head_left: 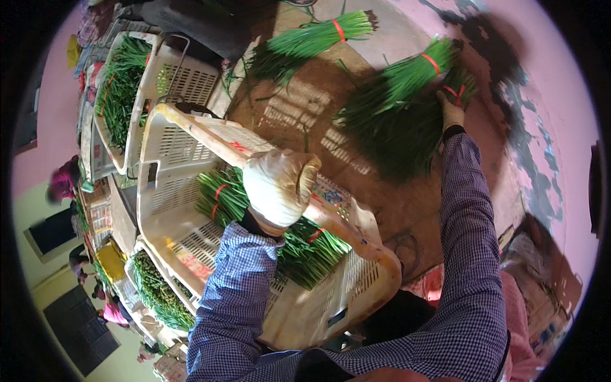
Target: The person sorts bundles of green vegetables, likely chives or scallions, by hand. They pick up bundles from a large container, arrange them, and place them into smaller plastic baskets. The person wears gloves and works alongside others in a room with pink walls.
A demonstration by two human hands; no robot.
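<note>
My left hand (pixel 280 184), in a pale glove, is closed over the rim of a white plastic crate (pixel 184 137) that tilts toward me. Inside this crate, bundles of chives (pixel 315 251) tied with red bands lie partly hidden under my left arm. My right arm reaches out to the far right, where my gloved right hand (pixel 452 114) grips a red-banded bundle of chives (pixel 466 86) at its stem end. Against that bundle lies another bundle of chives (pixel 407 76), its dark leaves spread to the left across the brown floor board.
Farther off lies a separate banded chive bundle (pixel 318 38). At the left stand a second crate (pixel 191 76) filled with greens and another crate of greens (pixel 159 293). A peeling pink wall (pixel 547 95) rises on the right. Several people are in the left background.
</note>
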